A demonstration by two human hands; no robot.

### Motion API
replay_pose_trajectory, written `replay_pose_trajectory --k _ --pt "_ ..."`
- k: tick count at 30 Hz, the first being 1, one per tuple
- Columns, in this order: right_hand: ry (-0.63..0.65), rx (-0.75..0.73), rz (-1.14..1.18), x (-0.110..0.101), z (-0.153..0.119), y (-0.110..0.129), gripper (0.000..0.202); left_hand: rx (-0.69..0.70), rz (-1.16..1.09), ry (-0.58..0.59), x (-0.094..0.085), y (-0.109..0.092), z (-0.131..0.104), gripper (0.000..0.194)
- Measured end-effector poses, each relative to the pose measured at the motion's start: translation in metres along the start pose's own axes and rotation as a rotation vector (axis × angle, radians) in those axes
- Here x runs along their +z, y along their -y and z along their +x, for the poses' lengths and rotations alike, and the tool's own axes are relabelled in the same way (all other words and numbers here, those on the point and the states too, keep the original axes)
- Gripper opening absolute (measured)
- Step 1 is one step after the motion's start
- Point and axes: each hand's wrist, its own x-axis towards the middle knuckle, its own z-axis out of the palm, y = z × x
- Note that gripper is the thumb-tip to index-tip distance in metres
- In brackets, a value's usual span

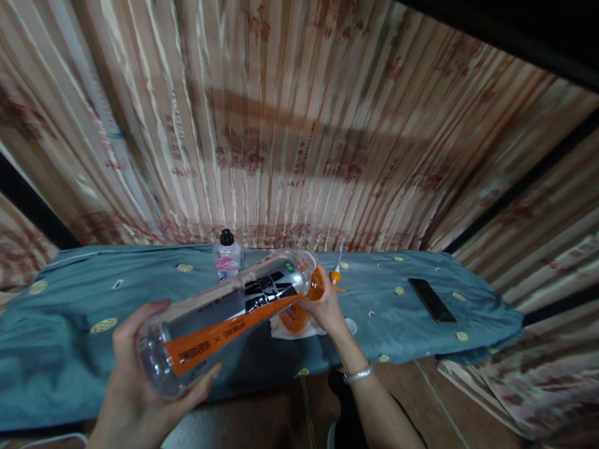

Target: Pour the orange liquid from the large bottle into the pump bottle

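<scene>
My left hand (144, 376) grips the base of a large clear plastic bottle (226, 320) with an orange and black label. The bottle is tilted, its mouth end up and to the right. Beside that mouth, my right hand (326, 302) is closed around the upper part of an orange bottle (295, 318). The orange bottle stands on a white cloth or tissue (279, 328); the clear bottle hides part of it. Whether the two mouths touch, I cannot tell. Just right of my right hand lies an orange pump top (335, 277) with a clear tube.
Behind the clear bottle stands a small clear bottle (227, 256) with a black cap and pink label. A black phone (431, 300) lies at the right on the blue-green bedding (385, 308). A white round lid-like disc (350, 327) is near my wrist. Patterned curtains (294, 118) hang behind.
</scene>
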Motion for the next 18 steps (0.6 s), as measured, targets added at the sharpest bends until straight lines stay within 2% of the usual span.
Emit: replay_pose_trajectory --k 5,18 --pt "0.010 -0.015 0.016 -0.0007 0.0009 -0.0040 0.084 0.049 0.035 -0.006 -0.0002 0.0024 0.0004 0.101" --pt "0.031 0.010 0.004 -0.0022 0.0008 -0.0030 0.084 -0.081 -0.042 -0.013 -0.0009 0.0066 -0.0051 0.097"
